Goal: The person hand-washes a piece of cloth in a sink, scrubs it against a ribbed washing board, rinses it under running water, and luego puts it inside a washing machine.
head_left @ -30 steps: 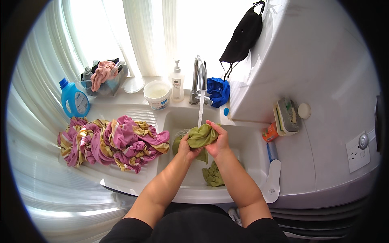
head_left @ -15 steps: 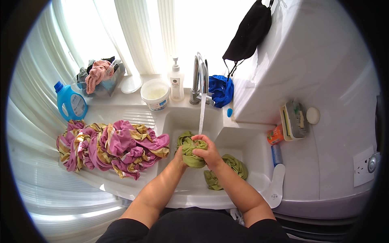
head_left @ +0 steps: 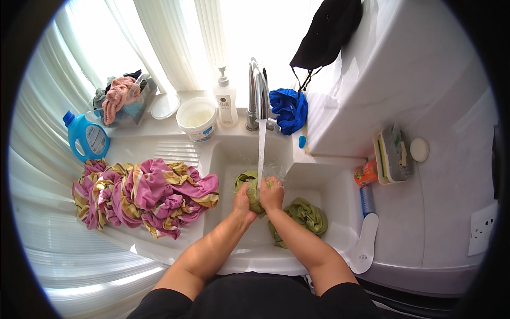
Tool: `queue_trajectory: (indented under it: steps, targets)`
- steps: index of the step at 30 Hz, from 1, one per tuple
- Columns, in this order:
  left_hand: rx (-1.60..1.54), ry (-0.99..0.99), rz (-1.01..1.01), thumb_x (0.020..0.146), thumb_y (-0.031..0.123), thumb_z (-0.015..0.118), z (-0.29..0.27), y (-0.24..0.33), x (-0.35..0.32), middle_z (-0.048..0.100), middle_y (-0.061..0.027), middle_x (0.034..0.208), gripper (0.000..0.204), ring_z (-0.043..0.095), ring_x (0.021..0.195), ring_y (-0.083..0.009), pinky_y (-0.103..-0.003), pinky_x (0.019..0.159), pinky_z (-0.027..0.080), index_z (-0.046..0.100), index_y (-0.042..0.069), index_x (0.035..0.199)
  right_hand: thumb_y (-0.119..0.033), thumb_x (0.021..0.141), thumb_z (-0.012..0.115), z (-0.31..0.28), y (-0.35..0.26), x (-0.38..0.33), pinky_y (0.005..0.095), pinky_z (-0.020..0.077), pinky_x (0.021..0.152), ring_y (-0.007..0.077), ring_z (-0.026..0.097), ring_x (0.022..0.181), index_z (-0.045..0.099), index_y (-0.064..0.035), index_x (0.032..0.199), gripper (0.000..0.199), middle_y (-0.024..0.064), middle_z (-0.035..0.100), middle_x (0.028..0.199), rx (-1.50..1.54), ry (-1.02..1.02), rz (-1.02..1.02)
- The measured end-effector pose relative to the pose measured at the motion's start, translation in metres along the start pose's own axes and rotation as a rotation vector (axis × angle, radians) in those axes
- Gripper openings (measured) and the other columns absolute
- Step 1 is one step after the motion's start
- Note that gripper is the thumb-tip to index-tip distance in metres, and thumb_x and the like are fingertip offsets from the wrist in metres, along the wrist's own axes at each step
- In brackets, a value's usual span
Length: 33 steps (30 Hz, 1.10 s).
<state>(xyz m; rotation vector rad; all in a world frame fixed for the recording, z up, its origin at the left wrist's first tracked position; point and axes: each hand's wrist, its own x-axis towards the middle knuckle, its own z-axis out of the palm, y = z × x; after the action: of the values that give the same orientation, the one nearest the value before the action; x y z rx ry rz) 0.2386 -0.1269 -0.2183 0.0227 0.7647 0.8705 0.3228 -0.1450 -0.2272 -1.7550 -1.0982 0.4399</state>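
Left hand (head_left: 243, 203) and right hand (head_left: 271, 194) grip a bunched green cloth (head_left: 245, 177) between them, under the tap (head_left: 262, 98), inside the sink (head_left: 226, 154). Step, judged: rinsing. Next move probably calls for a firm two-handed squeeze.

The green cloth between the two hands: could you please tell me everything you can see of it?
The green cloth is plain olive-yellow green and looks like thin, soft fabric. It is bunched into a crumpled wad, gripped between the left hand and right hand, which hide much of it. It is inside the white sink, under the running water, so it is presumably wet. Whether it touches the bottom, I cannot tell.
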Motion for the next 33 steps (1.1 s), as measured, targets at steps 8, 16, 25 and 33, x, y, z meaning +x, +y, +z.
queue_trajectory:
  steps: [8,16,25,33]
  targets:
    - [-0.139,-0.236,-0.114,0.092,0.029,0.043,-0.018,-0.009,0.01,0.064,-0.0087,0.091,0.026,0.063,0.083,-0.0254,-0.041,0.078,0.051,0.059,0.01,0.097,-0.023,0.077,0.065,-0.001,0.0,-0.004,0.0457,0.0447,0.07,0.0388,0.056,0.075,0.056,-0.0022,0.071,0.024,0.0186,0.058,0.08,0.058,-0.082,0.195]
    - [-0.001,-0.176,-0.114,0.094,0.03,0.043,-0.049,0.005,0.017,0.064,-0.0084,0.092,0.027,0.063,0.085,-0.0257,-0.04,0.077,0.052,0.058,0.008,0.098,-0.019,0.078,0.06,-0.004,-0.025,-0.042,0.0463,0.0437,0.073,0.0387,0.054,0.079,0.052,-0.0003,0.071,0.022,0.0216,0.056,0.082,0.107,-0.12,-0.04]
    - [-0.188,-0.6,-0.441,0.093,0.03,0.047,-0.057,0.014,0.028,0.064,-0.0098,0.094,0.027,0.064,0.086,-0.0233,-0.035,0.076,0.053,0.059,0.007,0.099,-0.024,0.086,0.059,-0.005,-0.032,-0.039,0.0466,0.0443,0.064,0.0412,0.054,0.069,0.053,-0.0041,0.067,0.028,0.0161,0.056,0.069,0.146,-0.022,-0.142]
    - [0.38,-0.103,0.212,0.091,0.034,0.055,0.019,0.032,-0.032,0.064,-0.0084,0.1,0.036,0.062,0.092,-0.0209,-0.036,0.085,0.048,0.056,0.004,0.111,-0.031,0.082,0.065,-0.043,0.025,0.007,0.0454,0.0439,0.081,0.0392,0.054,0.1,0.054,-0.0045,0.103,0.035,0.0214,0.054,0.117,-0.421,-0.263,0.335]
